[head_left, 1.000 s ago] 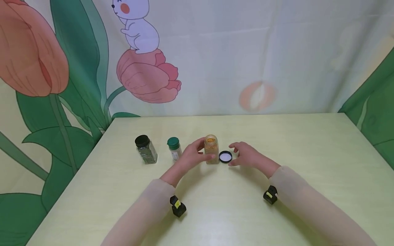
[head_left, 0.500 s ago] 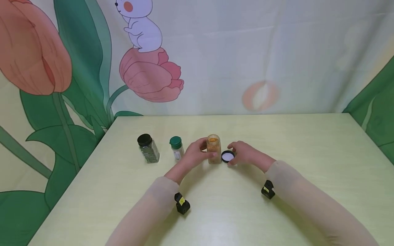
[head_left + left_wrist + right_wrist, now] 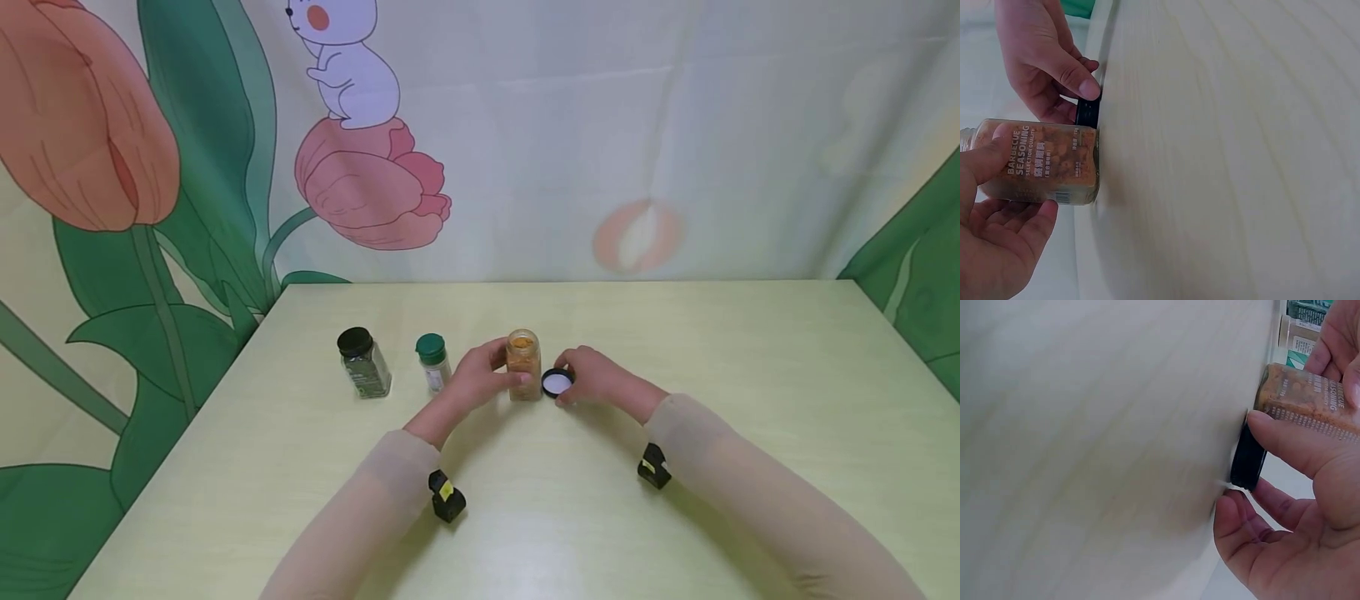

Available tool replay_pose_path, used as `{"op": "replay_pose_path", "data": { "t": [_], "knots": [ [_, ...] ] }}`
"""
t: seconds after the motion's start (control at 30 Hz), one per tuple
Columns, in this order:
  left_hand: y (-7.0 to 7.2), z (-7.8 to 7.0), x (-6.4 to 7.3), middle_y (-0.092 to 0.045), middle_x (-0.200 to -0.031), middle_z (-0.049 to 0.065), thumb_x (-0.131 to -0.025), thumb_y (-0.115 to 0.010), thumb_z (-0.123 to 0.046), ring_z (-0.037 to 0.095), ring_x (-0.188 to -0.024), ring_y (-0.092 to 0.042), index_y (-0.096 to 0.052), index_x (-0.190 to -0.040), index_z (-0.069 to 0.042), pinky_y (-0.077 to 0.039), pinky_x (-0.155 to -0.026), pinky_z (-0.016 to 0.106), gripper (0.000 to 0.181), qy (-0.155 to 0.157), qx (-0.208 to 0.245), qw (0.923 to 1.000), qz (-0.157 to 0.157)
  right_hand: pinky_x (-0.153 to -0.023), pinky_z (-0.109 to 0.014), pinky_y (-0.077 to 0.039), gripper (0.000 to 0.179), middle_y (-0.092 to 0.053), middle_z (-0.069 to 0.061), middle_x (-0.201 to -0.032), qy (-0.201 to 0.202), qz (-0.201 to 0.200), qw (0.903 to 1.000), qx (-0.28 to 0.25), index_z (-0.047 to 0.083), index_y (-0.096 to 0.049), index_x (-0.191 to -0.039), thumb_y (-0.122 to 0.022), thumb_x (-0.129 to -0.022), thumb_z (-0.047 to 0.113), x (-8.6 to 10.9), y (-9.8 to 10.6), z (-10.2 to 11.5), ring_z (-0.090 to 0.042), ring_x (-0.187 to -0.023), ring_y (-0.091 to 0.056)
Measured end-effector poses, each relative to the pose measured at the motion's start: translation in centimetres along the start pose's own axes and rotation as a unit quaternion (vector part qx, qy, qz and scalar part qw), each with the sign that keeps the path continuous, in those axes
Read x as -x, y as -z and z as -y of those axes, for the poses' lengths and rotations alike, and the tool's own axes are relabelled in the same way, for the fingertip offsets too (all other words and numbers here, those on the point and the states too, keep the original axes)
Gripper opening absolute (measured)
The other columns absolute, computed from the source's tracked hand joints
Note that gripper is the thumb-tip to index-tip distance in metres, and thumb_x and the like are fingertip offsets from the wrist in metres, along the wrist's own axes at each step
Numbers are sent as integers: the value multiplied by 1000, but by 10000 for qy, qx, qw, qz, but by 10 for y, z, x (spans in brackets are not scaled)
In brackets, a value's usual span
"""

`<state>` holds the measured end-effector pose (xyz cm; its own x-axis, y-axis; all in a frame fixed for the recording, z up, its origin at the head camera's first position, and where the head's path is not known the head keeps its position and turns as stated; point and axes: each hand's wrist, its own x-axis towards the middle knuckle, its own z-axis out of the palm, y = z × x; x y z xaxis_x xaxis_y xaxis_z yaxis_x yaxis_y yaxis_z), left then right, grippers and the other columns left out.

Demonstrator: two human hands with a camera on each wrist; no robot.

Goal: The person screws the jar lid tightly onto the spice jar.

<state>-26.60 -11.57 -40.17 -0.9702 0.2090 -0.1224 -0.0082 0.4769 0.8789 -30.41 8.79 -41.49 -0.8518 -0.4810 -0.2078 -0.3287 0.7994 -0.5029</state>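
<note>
An uncapped glass jar of orange-brown barbecue seasoning [image 3: 525,363] stands upright on the table, its label readable in the left wrist view. My left hand [image 3: 480,382] grips it from the left, thumb across the front. Just right of the jar lies its black lid [image 3: 557,383], white inner side up. My right hand [image 3: 597,379] holds the lid by its edge between thumb and fingers; the right wrist view shows the thumb on the black rim [image 3: 1249,456] close beside the jar's base.
Left of my left hand stand a small green-capped shaker [image 3: 432,358] and, farther left, a black-capped jar of green herbs [image 3: 366,367]. A printed curtain [image 3: 525,150] hangs behind the far edge of the pale wooden table [image 3: 720,350].
My right hand has moved a little left and taken the black lid between thumb and fingers. My left hand keeps its grip on the seasoning jar. The head view has shifted slightly.
</note>
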Motion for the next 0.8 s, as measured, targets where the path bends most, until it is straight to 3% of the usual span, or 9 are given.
{"op": "replay_pose_path", "data": {
  "t": [0.8],
  "knots": [
    [-2, -2, 0, -49, -157, 19, -94, -75, -16, 37, -148, -46, -44, -153, -2, -38, -124, 48, 68, 205, -161, 9997, -14, -105, -49, -51, 52, -65, -28, -130, -226, -124, 9986, -456, -6, -57, -129, -79, -88, 17, 17, 8, -6, -36, -117, -62]
  ]
}}
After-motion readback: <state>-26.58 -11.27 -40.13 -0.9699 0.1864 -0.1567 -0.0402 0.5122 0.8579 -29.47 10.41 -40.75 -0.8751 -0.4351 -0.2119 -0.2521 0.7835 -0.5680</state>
